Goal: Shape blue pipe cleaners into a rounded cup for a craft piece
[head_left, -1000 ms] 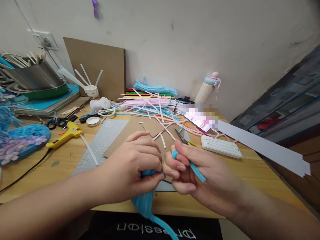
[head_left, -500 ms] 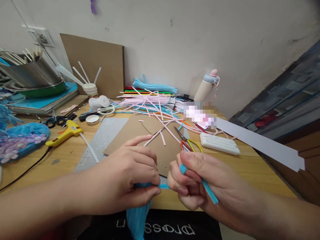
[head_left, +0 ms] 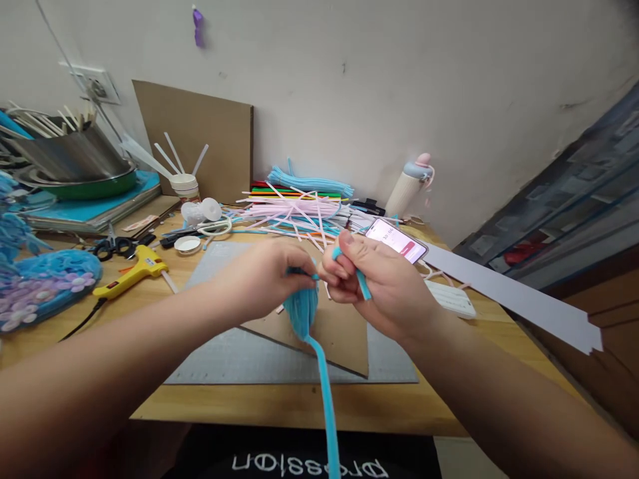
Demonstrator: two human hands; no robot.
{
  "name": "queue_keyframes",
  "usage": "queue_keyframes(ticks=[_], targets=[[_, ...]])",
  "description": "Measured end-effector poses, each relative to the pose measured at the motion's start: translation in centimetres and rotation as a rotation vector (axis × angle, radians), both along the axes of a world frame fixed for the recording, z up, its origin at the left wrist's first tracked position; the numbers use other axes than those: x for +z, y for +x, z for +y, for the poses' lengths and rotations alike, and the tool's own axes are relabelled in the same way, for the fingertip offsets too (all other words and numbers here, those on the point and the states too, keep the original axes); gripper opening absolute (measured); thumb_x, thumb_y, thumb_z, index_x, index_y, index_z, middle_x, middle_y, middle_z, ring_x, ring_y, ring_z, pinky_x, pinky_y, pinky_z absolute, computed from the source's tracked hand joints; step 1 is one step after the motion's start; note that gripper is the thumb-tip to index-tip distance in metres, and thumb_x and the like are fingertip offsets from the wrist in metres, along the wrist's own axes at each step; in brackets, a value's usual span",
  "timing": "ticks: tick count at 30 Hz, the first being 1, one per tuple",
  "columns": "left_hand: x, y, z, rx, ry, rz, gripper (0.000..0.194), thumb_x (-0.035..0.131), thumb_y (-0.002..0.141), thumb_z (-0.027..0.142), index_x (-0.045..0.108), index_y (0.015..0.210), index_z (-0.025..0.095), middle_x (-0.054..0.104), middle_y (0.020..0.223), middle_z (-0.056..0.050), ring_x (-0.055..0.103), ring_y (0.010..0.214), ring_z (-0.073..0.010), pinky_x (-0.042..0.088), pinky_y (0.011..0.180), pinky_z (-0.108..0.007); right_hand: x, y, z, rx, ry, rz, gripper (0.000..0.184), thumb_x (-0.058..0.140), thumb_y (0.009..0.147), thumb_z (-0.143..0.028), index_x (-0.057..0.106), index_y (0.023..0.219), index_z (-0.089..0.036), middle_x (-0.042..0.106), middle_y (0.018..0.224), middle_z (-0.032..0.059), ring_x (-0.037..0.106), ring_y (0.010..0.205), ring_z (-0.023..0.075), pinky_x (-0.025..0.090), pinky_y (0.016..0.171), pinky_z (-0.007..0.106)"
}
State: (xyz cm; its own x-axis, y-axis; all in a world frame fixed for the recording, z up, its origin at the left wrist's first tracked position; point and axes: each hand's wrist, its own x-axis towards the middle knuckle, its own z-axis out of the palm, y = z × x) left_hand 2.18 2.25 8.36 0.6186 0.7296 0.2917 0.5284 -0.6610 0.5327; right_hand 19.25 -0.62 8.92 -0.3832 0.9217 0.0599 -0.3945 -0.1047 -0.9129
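Pinching the top of a light-blue fuzzy bundle (head_left: pixel 301 313), the left hand (head_left: pixel 267 273) is narrowed above a flat brown cardboard sheet (head_left: pixel 344 339) on the wooden surface (head_left: pixel 239 402); the right hand (head_left: pixel 382 279), just beside it, is curled around a light-blue fuzzy strip (head_left: pixel 364 286); a long blue tail (head_left: pixel 324 386) runs from the bundle past the surface's near edge

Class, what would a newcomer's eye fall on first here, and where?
First, the blue bundle, pinched in the left hand near the centre, with a long tail running down the picture. Next, the yellow glue gun lying on the table at left, then the heap of pale pink strips near the wall behind.
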Motion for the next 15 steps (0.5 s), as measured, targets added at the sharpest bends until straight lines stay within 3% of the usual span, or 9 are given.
queue_keyframes(ticks=[3,5,8,11,13,15], targets=[[-0.4,0.0,0.9,0.067,-0.033,-0.056,0.01,0.063,0.078,0.025,0.073,0.079,0.024,0.073,0.078,0.003,0.066,0.073,-0.0176,0.051,0.072,-0.031,0.0,-0.6,0.6,-0.044,0.051,-0.034,0.046,0.061,0.083,-0.051,0.044,0.055,-0.018,0.039,0.06,-0.0015,0.04,0.058,0.011,0.024,0.043,0.021],[-0.7,-0.2,1.2,0.051,0.021,-0.098,0.012,0.062,0.078,0.024,0.073,0.074,0.025,0.073,0.076,0.004,0.066,0.077,-0.0183,0.049,0.082,-0.035,-0.1,-0.5,1.0,-0.027,0.12,-0.08,0.045,0.06,0.083,-0.053,0.048,0.057,-0.018,0.043,0.061,-0.0013,0.042,0.058,0.0111,0.03,0.045,0.022],[-1.6,-1.0,1.7,0.093,-0.001,-0.288,0.009,0.065,0.077,0.025,0.073,0.072,0.023,0.072,0.074,0.003,0.066,0.081,-0.0194,0.043,0.097,-0.042,-0.9,0.1,1.9,-0.047,0.32,-0.198,0.044,0.051,0.085,-0.059,0.061,0.07,-0.019,0.057,0.077,0.0016,0.053,0.074,0.0139,0.045,0.067,0.028],[-3.3,-2.1,2.7,0.173,-0.326,-0.666,0.01,0.073,0.07,0.029,0.071,0.069,0.019,0.074,0.08,-0.002,0.067,0.082,-0.0214,0.049,0.085,-0.039,-2.8,0.9,3.1,-0.294,0.43,-0.235,0.045,0.041,0.09,-0.06,0.066,0.087,-0.023,0.06,0.104,0.0027,0.053,0.104,0.0173,0.042,0.09,0.031],[-4.8,-2.6,3.5,0.162,-0.526,-0.894,0.014,0.077,0.068,0.029,0.069,0.068,0.017,0.074,0.081,-0.003,0.066,0.08,-0.0201,0.05,0.079,-0.034,-4.7,1.2,3.7,-0.399,0.369,-0.251,0.038,0.046,0.09,-0.057,0.066,0.093,-0.024,0.061,0.106,0.0031,0.053,0.105,0.0172,0.043,0.089,0.03],[-6.2,-2.7,4.1,0.222,-0.725,-1.098,0.016,0.078,0.066,0.029,0.067,0.065,0.016,0.073,0.076,-0.004,0.065,0.071,-0.0176,0.051,0.073,-0.032,-6.7,1.2,4.0,-0.388,0.221,-0.195,0.039,0.051,0.086,-0.058,0.065,0.094,-0.023,0.061,0.104,0.0044,0.056,0.098,0.0166,0.046,0.082,0.029]])
